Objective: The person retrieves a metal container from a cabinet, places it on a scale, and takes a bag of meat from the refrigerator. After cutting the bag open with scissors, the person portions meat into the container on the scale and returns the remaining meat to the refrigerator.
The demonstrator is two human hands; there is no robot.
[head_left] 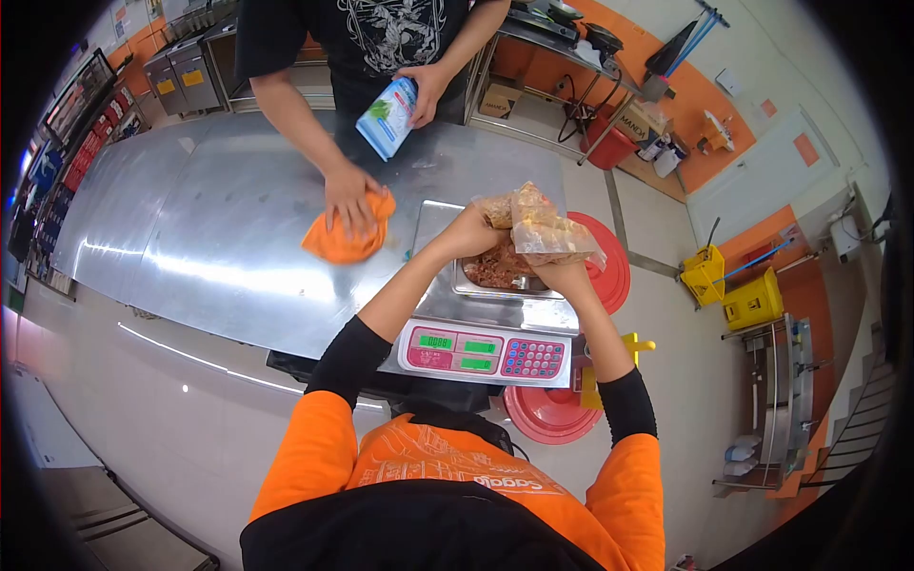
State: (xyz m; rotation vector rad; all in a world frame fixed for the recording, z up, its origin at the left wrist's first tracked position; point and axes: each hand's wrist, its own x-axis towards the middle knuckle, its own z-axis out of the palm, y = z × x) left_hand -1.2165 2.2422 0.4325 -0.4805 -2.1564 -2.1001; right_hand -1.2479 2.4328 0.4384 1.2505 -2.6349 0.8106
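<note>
A clear plastic bag [550, 234] with brownish-yellow crumbly food inside is held up above the scale. My left hand [468, 234] grips its left part, fingers closed and partly hidden. My right hand [566, 276] holds the bag from its lower right side, with the fingers mostly behind the plastic. Directly below sits a metal tray [476, 290] containing reddish-brown minced food [490, 270]. The tray rests on the platform of a digital scale [487, 354], whose green displays are lit; the left one seems to read 0.088.
Across the steel table [228, 219], another person's hand [350, 200] presses an orange cloth [350, 234] on the surface. Their other hand [428, 93] holds a blue-and-white packet [388, 118]. Red round lids [609, 262] stand beyond the table's right edge, and a yellow mop bucket [705, 274] farther right.
</note>
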